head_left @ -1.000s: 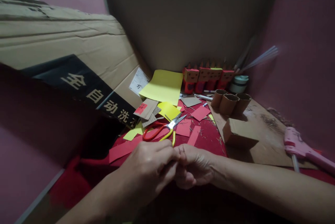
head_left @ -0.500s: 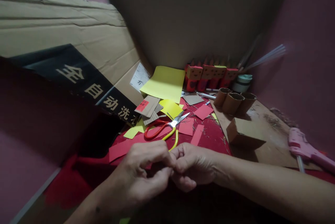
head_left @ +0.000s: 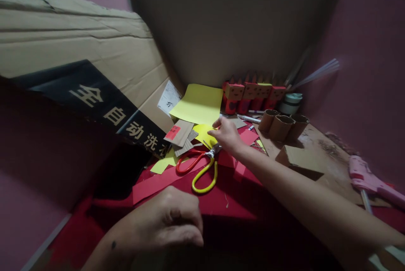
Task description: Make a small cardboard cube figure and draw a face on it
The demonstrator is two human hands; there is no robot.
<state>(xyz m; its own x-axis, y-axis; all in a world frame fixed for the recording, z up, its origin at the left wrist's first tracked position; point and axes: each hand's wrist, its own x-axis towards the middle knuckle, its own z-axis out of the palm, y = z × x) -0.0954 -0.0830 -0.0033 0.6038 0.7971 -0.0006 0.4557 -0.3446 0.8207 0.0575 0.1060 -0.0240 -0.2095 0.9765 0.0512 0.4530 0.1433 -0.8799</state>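
Item: my right grip (head_left: 228,136), centre of the frame; I am holding it outstretched, thumb and forefinger parted, nothing showing between them.

Item: small bright-yellow curled paper piece (head_left: 201,132), centre, lying just beside my right fingertips; whether they are touching it, I cannot tell.

Item: my left grip (head_left: 171,220), lower centre; I am keeping its fingers curled in, and cannot tell whether they are enclosing anything.

Item: metal scissors with one red and one yellow handle loop (head_left: 210,153), centre, lying between my two grips, my right hand partly hiding the blades.

Item: long red paper strip (head_left: 158,184), left of centre, lying above my left grip.

Item: large pale-yellow sheet (head_left: 199,102), upper centre.

Item: three brown cardboard tubes (head_left: 280,128), right of centre, standing upright.

Item: pink glue gun (head_left: 363,174), right edge.

Item: red-covered desk (head_left: 240,203), lower centre, bearing the papers and scissors.
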